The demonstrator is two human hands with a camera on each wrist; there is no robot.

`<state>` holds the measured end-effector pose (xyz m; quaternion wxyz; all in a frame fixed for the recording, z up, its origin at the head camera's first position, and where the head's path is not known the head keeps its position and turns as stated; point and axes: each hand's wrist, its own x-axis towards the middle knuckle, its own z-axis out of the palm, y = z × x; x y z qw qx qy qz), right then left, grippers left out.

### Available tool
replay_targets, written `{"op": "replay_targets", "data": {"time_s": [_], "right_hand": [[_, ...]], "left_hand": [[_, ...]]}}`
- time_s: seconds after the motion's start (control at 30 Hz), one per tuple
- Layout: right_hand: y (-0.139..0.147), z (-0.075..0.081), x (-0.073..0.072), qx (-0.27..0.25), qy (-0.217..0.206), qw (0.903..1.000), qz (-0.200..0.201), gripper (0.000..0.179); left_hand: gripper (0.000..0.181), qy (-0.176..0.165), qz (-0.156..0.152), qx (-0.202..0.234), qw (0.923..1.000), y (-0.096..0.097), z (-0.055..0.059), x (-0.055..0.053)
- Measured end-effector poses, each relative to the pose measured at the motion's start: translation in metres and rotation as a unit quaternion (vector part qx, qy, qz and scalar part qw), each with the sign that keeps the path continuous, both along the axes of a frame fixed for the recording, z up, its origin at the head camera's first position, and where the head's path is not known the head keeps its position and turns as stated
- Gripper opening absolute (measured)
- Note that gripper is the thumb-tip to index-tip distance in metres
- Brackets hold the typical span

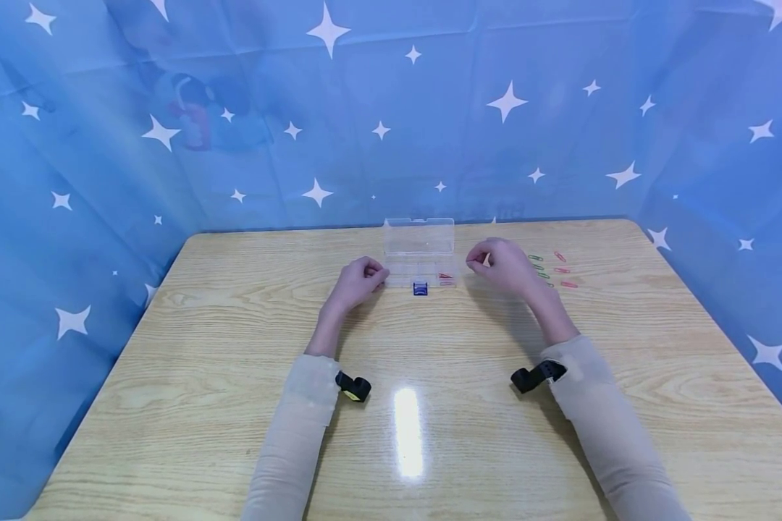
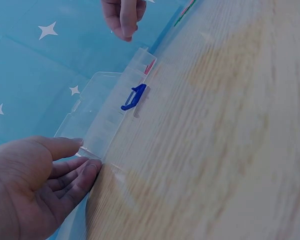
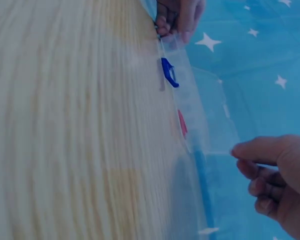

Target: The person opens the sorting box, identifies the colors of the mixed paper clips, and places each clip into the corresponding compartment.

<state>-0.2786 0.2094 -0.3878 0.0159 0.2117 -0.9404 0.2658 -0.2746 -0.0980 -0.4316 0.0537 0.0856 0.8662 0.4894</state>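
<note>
A clear plastic compartment box [image 1: 400, 281] stands on the wooden table with its see-through lid [image 1: 420, 236] raised at the back. Its blue latch [image 1: 420, 289] hangs at the front edge. Red paper clips [image 1: 446, 276] lie in the front right compartment. My left hand [image 1: 360, 281] holds the left end of the box, thumb and fingertips at its corner in the left wrist view. Just off the box's right end is my right hand [image 1: 503, 264], raised above the table. Its fingers are loosely bent, and nothing shows between thumb and fingertips in the right wrist view [image 3: 275, 175].
Several green paper clips [image 1: 539, 268] lie right of the box, partly behind the right hand. Beside them are several pink-red paper clips [image 1: 562, 270]. A blue cloth with white stars [image 1: 391, 166] hangs behind the table's far edge.
</note>
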Motion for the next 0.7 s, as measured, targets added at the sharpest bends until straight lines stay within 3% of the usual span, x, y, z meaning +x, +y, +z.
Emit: {"op": "replay_targets", "data": {"time_s": [0.7], "right_hand": [[0.071, 0.010, 0.015, 0.008, -0.028, 0.9990, -0.033, 0.021]], "left_hand": [[0.026, -0.006, 0.006, 0.001, 1.0000, 0.001, 0.000, 0.000]]}}
